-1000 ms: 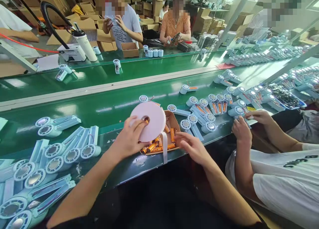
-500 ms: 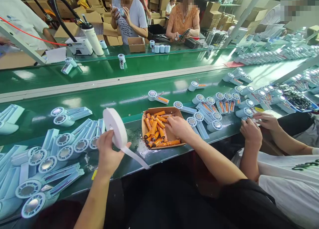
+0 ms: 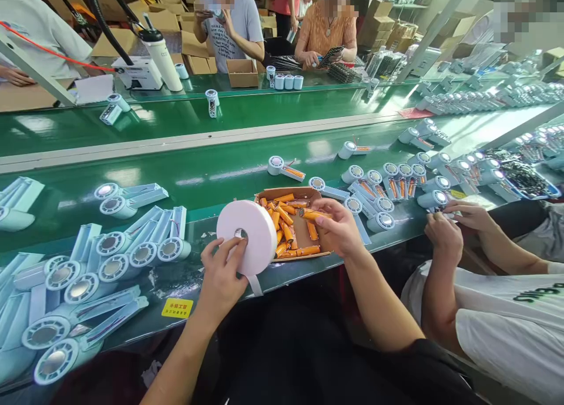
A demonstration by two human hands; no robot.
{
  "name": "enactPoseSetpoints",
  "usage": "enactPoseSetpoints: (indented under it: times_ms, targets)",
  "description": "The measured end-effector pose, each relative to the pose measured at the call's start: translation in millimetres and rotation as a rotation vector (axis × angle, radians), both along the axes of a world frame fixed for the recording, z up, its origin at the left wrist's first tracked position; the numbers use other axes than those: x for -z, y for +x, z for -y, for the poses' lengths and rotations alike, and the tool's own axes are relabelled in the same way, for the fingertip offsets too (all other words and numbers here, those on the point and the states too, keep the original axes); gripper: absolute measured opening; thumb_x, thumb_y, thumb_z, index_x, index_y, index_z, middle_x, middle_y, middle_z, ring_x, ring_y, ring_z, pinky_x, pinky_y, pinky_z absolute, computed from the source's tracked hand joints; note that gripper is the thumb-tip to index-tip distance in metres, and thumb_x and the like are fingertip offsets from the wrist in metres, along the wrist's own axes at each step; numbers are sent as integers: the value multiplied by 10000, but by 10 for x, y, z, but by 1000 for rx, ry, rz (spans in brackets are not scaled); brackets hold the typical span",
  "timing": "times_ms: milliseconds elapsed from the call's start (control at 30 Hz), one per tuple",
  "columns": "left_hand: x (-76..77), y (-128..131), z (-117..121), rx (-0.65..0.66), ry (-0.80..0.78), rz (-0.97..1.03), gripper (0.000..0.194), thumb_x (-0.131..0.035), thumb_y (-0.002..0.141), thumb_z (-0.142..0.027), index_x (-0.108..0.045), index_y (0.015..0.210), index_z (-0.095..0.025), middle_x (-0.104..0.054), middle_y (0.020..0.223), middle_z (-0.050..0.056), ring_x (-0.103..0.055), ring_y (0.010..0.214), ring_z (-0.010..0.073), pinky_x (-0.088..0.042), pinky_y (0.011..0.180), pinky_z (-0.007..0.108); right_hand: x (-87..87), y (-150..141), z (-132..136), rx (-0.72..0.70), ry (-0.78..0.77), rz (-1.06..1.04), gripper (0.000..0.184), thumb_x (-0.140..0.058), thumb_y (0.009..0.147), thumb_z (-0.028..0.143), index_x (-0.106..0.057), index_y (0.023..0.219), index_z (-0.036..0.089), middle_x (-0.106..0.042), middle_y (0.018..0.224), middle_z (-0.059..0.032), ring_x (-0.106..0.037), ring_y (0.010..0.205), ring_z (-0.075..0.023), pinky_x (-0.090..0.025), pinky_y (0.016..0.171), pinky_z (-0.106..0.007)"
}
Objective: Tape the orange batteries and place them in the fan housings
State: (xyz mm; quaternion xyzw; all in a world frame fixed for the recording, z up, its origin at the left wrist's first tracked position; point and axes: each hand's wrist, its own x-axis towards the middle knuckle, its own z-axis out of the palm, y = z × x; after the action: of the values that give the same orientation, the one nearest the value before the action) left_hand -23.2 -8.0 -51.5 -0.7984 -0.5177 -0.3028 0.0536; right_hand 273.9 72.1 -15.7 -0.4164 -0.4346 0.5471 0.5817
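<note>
My left hand [image 3: 223, 275] grips a wide roll of white tape [image 3: 255, 234], with a finger in its core and a short loose end hanging below. My right hand [image 3: 341, 226] pinches an orange cylindrical battery [image 3: 314, 214] over the right side of a cardboard box [image 3: 326, 249]. More orange batteries [image 3: 286, 217] lie heaped in that box, partly hidden behind the tape roll. Just beyond the box, a light-blue fan housing [image 3: 276, 165] with an orange battery in its handle lies on the green belt.
Several light-blue fan housings [image 3: 114, 267] crowd the bench at left, near a yellow label [image 3: 177, 308]. To the right, more housings [image 3: 382, 221] with batteries lie close to a co-worker's hands [image 3: 445, 231]. Across the green conveyor [image 3: 176, 129], other people handle parts.
My right hand has lifted a battery out of the box. My left hand has brought the tape roll rightward, turning its flat side toward me, in front of the box's left part.
</note>
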Motion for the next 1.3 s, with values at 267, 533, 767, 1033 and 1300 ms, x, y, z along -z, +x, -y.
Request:
enactPoseSetpoints:
  times_ms: [267,533,767,1033,1300]
  targets:
    - [27,168,52,20,21,-16,737,-606,700,34,-664,1393,-211,-722,1252,102,-505,1230,328,-439,1092,441,-58,-330,332,169,-41,-39,381,-981,679,467,-830,954,253,-855,1027,-52,-812,1003,-268,-677,957,-460]
    - [-39,178,68,34,56,-146,697,-641,801,-4,-685,1442,-275,-774,1242,65,-505,1167,312,-427,1121,451,34,-520,462,197,-79,135,473,-866,790,588,-837,1113,243,-844,1138,-73,-802,1092,-324,-668,1007,-504]
    - [-45,4,-43,14,60,-226,714,-632,925,-105,-567,1542,-460,-786,1243,3,-515,1103,305,-327,1183,584,-102,-128,184,-263,-225,244,621,-993,623,384,-819,1198,227,-838,1161,-69,-783,1150,-339,-615,1091,-561]
    - [122,534,181,-73,140,-36,641,-703,948,-531,-641,1480,-179,-711,1066,152,-473,981,312,-353,962,498,115,-672,363,233,-38,-96,478,-819,842,536,-702,1234,289,-785,1255,-79,-737,1218,-278,-635,1046,-463]
    - [-95,721,25,113,-304,-98,810,-901,752,-392,-605,1492,-243,-666,1353,152,-539,1199,353,-404,1019,497,-257,505,-320,644,265,-145,179,-837,822,383,-687,902,327,-785,1051,19,-709,1221,-204,-619,1059,-393]
